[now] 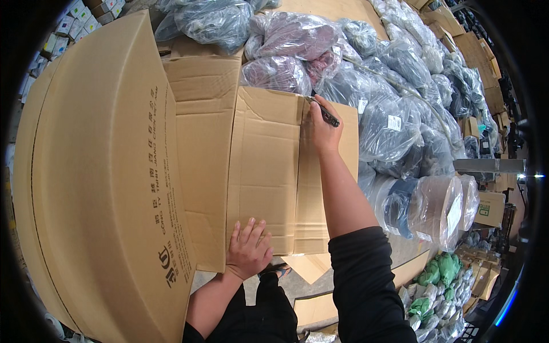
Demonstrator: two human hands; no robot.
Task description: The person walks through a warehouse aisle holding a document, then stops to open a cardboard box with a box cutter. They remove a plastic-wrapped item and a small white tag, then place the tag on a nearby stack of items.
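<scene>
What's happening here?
A person is working on creased cardboard. The right hand grips a slim black tool near the far edge; whether it is a knife or a pen is hard to tell. The left hand lies spread on the near end. A big carton stands to the left, with plastic-wrapped bundles beyond and to the right.

My right sleeve (pixel 366 277) was black and wrinkly, and it stopped near my elbow. My left sleeve (pixel 193 335) was black too. My pants (pixel 275 311) were black. A bit of my open sandal (pixel 281 270) showed. My left hand (pixel 250 250) and right hand (pixel 327 130) were bare.
</scene>
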